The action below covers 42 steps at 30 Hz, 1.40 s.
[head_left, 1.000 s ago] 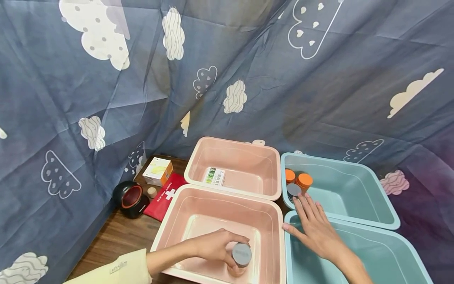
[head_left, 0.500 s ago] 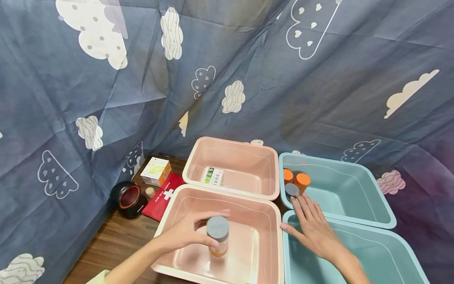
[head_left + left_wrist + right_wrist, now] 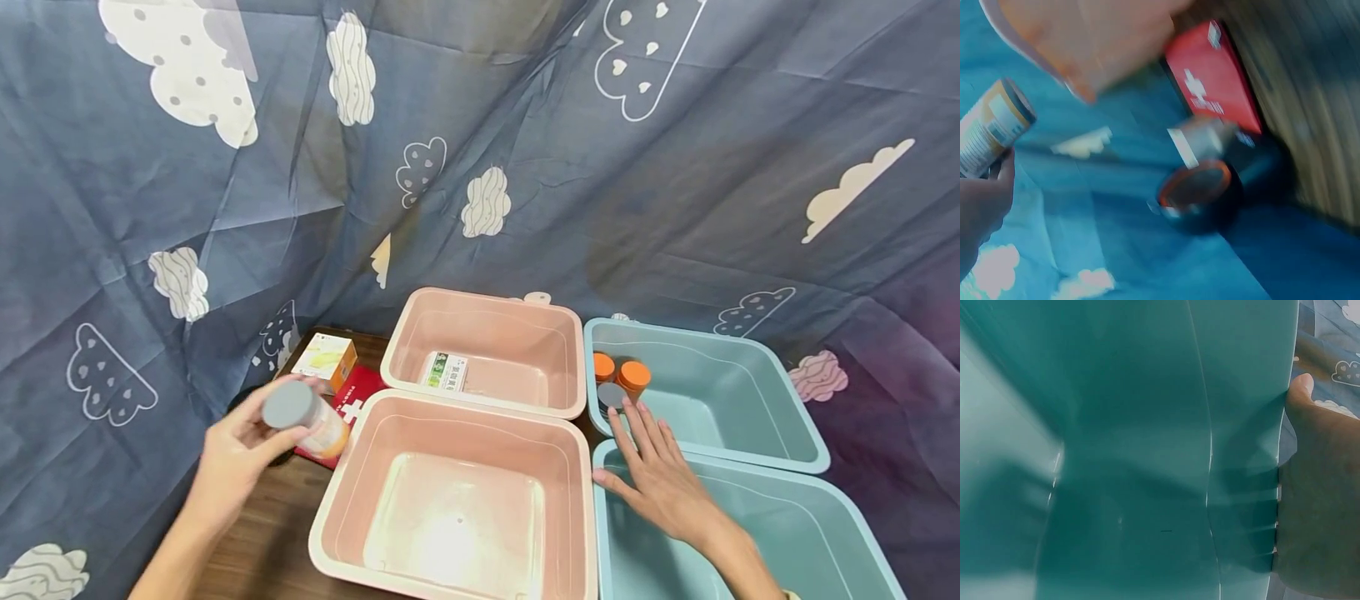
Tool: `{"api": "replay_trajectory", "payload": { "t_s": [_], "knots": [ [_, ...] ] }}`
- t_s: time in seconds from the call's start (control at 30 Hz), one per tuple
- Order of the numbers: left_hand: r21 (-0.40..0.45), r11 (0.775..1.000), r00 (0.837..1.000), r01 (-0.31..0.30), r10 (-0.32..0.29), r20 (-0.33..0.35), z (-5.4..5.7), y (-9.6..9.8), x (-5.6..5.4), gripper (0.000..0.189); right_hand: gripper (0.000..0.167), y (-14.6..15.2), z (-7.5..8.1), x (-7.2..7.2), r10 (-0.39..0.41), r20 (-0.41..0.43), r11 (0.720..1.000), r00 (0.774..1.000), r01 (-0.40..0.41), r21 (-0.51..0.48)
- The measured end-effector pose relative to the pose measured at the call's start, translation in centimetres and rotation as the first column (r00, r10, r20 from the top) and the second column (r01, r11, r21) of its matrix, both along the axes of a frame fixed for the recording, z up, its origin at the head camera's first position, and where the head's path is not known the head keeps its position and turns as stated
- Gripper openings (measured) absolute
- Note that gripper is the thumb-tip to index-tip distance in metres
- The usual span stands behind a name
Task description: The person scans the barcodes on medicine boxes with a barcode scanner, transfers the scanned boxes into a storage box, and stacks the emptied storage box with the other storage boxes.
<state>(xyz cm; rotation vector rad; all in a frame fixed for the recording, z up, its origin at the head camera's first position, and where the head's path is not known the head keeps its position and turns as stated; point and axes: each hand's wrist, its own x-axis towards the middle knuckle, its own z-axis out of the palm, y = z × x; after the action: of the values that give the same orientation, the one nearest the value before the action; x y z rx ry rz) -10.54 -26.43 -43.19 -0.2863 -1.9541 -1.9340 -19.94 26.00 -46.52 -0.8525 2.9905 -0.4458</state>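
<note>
My left hand grips a bottle with a grey cap, tilted, to the left of the near pink bin. In the left wrist view that bottle shows an orange-and-white label with print. My right hand lies with straight fingers over the rims where the two blue bins meet, its fingertips by a grey-capped jar. Two orange-capped bottles stand beside that jar in the far blue bin. Behind my left hand, a red first aid kit pouch is partly covered.
A flat white-and-green box lies in the far pink bin. A white-and-orange carton stands at the back left. The black pot with an orange-rimmed opening sits near the pouch. A cloud-print cloth hangs behind.
My left hand has lifted the bottle out of the near pink bin and carried it left, over the table by the pouch. My right hand stays nearly in place.
</note>
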Motion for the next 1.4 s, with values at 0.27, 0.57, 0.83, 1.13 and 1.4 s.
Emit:
{"api": "replay_trajectory", "payload": {
  "t_s": [0.27, 0.57, 0.83, 1.13, 1.4],
  "knots": [
    [0.032, 0.969, 0.967, -0.245, 0.242, 0.078, -2.4, -2.9, -0.3, 0.060, 0.094, 0.6, -1.0, -0.4, 0.035, -0.074, 0.999, 0.997, -0.035, -0.006],
    [-0.058, 0.916, 0.900, -0.398, 0.402, 0.168, -5.6, -3.1, -1.2, 0.057, 0.092, 0.7, -1.6, -0.6, 0.051, -0.110, 0.999, 0.993, -0.052, 0.000],
    [-0.132, 0.860, 0.839, -0.494, 0.511, 0.190, -6.6, -2.5, -2.0, 0.061, 0.092, 0.3, -0.8, -0.2, 0.019, -0.027, 1.000, 0.999, -0.019, -0.018],
    [-0.270, 0.758, 0.729, -0.594, 0.649, 0.217, -6.6, -1.2, -2.8, 0.080, 0.093, -0.1, 0.5, -0.3, -0.022, 0.075, 1.000, 0.997, 0.021, 0.018],
    [-0.339, 0.678, 0.647, -0.652, 0.731, 0.218, -6.6, -0.6, -3.2, 0.085, 0.093, -0.1, 0.6, -0.3, -0.021, 0.066, 0.999, 0.998, 0.019, 0.026]
  ]
}}
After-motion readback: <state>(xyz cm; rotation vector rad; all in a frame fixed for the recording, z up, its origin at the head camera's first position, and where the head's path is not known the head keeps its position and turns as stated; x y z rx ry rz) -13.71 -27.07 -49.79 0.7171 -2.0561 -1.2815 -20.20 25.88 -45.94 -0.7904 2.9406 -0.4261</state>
